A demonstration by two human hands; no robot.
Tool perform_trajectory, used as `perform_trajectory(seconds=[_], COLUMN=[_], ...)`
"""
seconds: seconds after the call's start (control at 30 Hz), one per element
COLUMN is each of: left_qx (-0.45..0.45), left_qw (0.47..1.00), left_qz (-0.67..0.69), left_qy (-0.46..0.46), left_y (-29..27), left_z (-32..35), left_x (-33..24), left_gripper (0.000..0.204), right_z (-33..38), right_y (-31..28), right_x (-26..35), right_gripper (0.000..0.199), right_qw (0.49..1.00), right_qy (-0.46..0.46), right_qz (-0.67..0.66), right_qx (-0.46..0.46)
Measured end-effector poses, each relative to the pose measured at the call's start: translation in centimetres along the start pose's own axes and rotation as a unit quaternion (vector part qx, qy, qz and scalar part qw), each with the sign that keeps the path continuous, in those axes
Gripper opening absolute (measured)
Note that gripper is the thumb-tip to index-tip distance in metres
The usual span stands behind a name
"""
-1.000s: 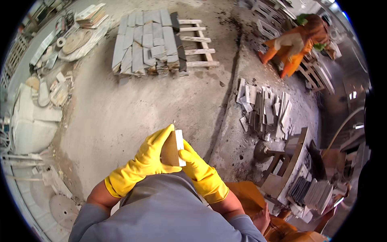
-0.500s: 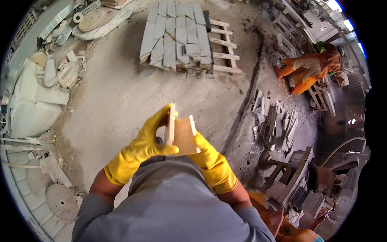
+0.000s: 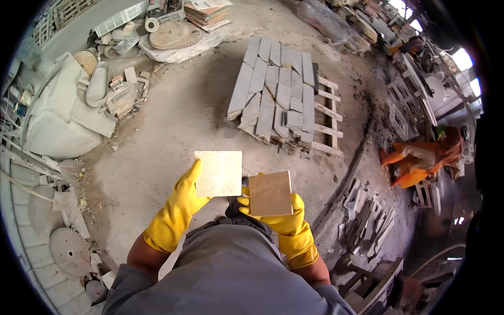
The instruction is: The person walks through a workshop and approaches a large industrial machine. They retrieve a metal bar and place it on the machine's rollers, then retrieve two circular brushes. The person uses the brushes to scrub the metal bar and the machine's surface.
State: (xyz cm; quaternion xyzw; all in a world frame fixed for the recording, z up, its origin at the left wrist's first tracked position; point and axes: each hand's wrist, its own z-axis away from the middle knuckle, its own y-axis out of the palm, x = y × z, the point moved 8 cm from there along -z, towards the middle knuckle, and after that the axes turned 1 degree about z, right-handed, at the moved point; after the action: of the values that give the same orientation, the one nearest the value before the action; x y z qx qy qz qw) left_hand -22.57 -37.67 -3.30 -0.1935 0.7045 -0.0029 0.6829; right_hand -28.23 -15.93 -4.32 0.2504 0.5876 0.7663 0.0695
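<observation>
Above a dusty concrete floor (image 3: 152,126), the left hand (image 3: 186,197) gripped a pale squarish tile (image 3: 219,174) by its left side; just rightward, apart and nearer the body, the right hand (image 3: 292,224) gripped a brown squarish tile (image 3: 270,194).

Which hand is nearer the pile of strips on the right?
Right. The right hand is to the left of the pile of strips; the left hand is farther left.

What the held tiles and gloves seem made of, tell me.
Left tile: probably stone, pitted finish, from its scattered specks. Right tile: perhaps stone or ceramic, smooth, from its plain tan face. Gloves: likely rubber, satin, from soft sheen and creases.
</observation>
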Motion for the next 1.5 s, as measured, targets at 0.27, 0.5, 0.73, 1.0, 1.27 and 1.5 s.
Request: perform_trajectory(seconds=[0.27,0.5,0.73,1.0,1.27,1.5], left_qx=[-0.184,-0.297,-0.317,-0.223,-0.155,-0.034], left_qw=[0.812,0.781,0.771,0.79,0.819,0.933], left_qz=[0.497,0.475,0.482,0.515,0.477,0.224], left_qy=[-0.245,-0.276,-0.269,-0.248,-0.279,-0.278], left_y=[-5.9,-12.2,-21.7,-31.5,-32.6,-31.2], left_z=[-11.4,-19.9,-29.1,-43.9,-60.2,-76.2], left_x=[4.7,10.3,18.3,22.1,22.7,24.6], left_gripper=[0.044,0.04,0.037,0.032,0.033,0.044], right_z=[-16.3,-31.1,-47.1,-62.8,-73.5,-80.4], right_y=[-1.0,-5.1,-0.5,3.7,8.0,2.1], right_x=[4.9,8.5,9.6,10.2,17.9,29.5], right_gripper=[0.116,0.077,0.068,0.062,0.064,0.059], right_qw=[0.997,0.995,0.992,0.995,0.982,0.717], right_qy=[0.044,0.052,0.065,0.033,-0.066,-0.217], right_qz=[-0.056,0.009,0.093,0.057,0.161,0.656], right_qx=[-0.018,-0.083,-0.051,-0.069,-0.073,-0.093])
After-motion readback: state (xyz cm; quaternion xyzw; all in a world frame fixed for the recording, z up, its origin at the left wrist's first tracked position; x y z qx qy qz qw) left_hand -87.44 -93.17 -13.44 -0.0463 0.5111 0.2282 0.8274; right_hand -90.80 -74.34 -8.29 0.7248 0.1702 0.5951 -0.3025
